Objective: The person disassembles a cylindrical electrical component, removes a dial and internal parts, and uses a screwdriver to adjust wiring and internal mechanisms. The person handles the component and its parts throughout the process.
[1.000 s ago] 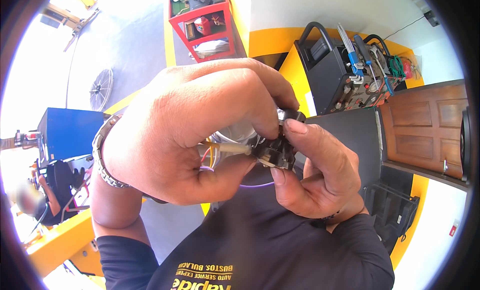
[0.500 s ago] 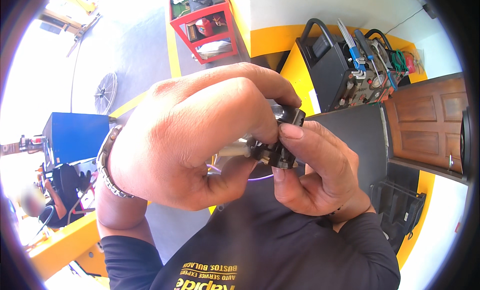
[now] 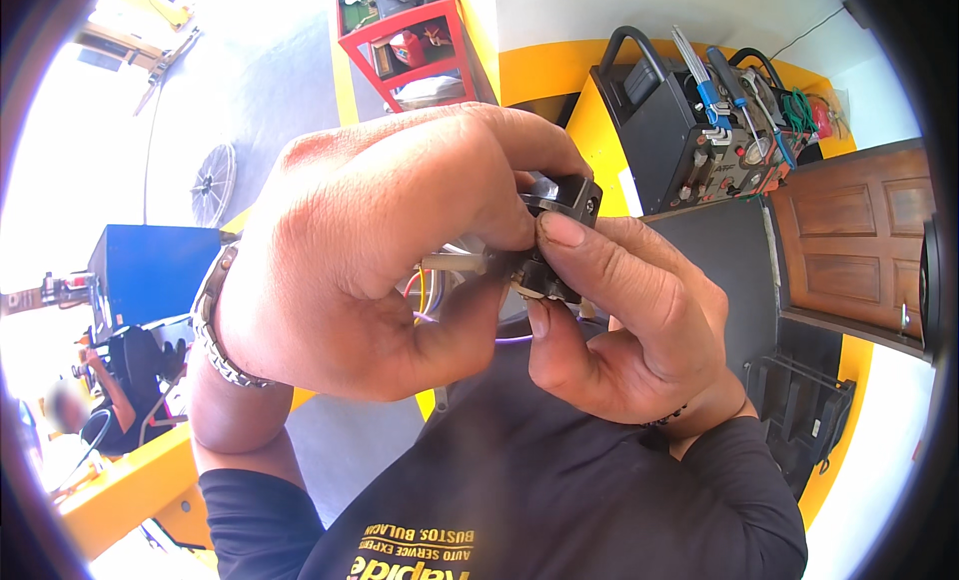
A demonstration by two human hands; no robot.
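Observation:
A small black plastic housing (image 3: 577, 194) with a glossy curved top is held between my two hands in front of my chest; its kind I cannot make out. My left hand (image 3: 370, 250), with a metal-band watch at the wrist, grips it by fingers and thumb from the left. From the right, my right hand (image 3: 644, 315) pinches it, thumb against its near face and a finger below. Behind my left fingers runs a pale sleeve (image 3: 455, 263), along with thin yellow, red and purple wires (image 3: 514, 339). My left fingertips and part of the housing are hidden.
Ahead stands a red shelf cart (image 3: 405, 50). A black machine (image 3: 679, 120) with hex keys and screwdrivers on top is at the far right, near a wooden door (image 3: 849, 230). At left are a blue box (image 3: 155, 275), a spoked wheel (image 3: 212, 185) and a seated person (image 3: 110, 400).
Both hands and the housing have shifted slightly up and left, and the housing has tilted. More of the pale sleeve and coloured wires shows now. Both hands keep their hold.

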